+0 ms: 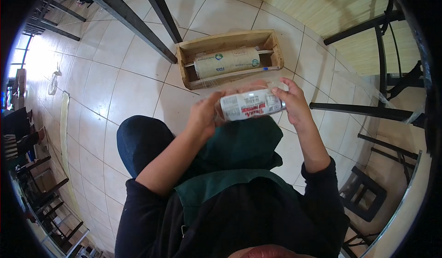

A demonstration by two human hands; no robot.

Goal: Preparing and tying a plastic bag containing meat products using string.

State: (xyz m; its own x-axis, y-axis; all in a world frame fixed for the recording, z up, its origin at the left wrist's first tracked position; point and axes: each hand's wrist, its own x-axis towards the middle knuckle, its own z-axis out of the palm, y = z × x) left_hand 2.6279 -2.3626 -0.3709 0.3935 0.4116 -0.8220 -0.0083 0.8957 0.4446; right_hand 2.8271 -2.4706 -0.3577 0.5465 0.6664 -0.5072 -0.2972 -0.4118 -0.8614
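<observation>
My left hand holds the left end of a packet with a white and red printed label, wrapped in clear plastic. At its right end, the thumb and fingers of my right hand pinch the packet and its clear wrap. The packet is over my green-aproned lap. Just beyond it, a wooden box rests on the tiled floor. Inside lies a roll of plastic film on a rod. A sheet of clear film stretches between the box's near edge and the packet; where it ends is hard to see.
Dark metal legs stand near the box's left end. On the right are a black metal frame and a black stool-like object. A pale strip lies along the floor at left. A wood-patterned panel stands behind.
</observation>
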